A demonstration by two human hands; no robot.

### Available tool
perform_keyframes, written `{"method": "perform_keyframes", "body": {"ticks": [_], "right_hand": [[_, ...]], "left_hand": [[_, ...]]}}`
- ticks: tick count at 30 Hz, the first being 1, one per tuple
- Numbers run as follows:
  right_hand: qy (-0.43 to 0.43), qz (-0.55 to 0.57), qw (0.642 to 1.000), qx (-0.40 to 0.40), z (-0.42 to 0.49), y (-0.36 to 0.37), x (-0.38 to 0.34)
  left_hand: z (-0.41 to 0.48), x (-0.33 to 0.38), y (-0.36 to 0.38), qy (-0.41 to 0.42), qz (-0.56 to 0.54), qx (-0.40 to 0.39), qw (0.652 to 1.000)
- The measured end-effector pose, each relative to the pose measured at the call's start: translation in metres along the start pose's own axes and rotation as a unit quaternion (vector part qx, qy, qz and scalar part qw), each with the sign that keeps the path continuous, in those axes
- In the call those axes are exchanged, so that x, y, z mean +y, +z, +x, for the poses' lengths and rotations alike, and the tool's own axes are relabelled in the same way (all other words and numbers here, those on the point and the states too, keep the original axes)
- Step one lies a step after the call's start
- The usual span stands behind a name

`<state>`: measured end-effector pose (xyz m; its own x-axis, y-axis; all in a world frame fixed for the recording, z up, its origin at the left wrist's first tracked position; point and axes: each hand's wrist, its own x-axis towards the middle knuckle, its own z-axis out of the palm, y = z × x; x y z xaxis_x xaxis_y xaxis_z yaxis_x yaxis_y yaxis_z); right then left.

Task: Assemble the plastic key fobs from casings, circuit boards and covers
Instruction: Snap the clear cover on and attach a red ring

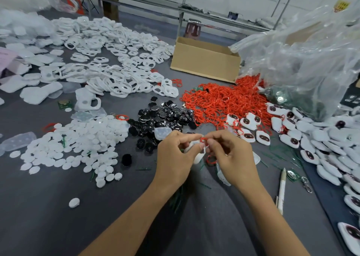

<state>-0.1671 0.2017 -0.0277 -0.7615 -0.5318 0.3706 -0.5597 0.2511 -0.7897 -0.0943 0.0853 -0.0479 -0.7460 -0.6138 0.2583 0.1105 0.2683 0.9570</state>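
Observation:
My left hand [174, 154] holds a white key fob casing [196, 150] over the grey table, its fingers curled round it. My right hand [230, 154] pinches a red cord loop [204, 140] at the top of that casing; more red cord [211, 159] hangs below my fingers. Most of the casing is hidden between my hands. Piles of parts lie around: white casings [109, 76], white oval covers [78, 144], black oval pieces [161, 117], red cord loops [220, 102].
Finished white fobs with dark windows [315, 139] spread along the right. A cardboard box [206, 61] and a clear plastic bag [303, 61] stand behind them. A white pen [281, 189] lies at the right. Green wire scraps litter the grey table [48, 216].

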Motion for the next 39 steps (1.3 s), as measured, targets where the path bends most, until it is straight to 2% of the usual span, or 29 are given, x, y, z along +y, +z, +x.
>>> {"method": "perform_keyframes", "body": {"ticks": [7,15,19,21,31,39], "right_hand": [[0.023,0.122,0.992,0.032,-0.003,-0.002,0.001],[-0.054,0.054,0.995,0.057,-0.005,0.0,0.004],[-0.085,0.044,0.993,0.064,-0.005,-0.002,0.004],[-0.069,0.061,0.994,0.058,-0.007,-0.003,0.006],[-0.041,0.071,0.995,0.051,-0.009,-0.002,0.01],[-0.136,-0.065,0.987,0.048,-0.013,-0.003,0.001]], "left_hand": [[-0.001,0.001,-0.001,-0.063,-0.06,-0.018,0.996],[-0.006,0.005,0.0,-0.152,-0.215,-0.117,0.958],[-0.004,0.005,-0.001,-0.194,-0.303,-0.108,0.927],[-0.003,0.006,-0.001,-0.198,-0.329,-0.101,0.918],[-0.007,0.004,-0.002,-0.166,-0.232,-0.075,0.955],[-0.006,0.011,-0.001,-0.214,-0.284,-0.058,0.933]]}}
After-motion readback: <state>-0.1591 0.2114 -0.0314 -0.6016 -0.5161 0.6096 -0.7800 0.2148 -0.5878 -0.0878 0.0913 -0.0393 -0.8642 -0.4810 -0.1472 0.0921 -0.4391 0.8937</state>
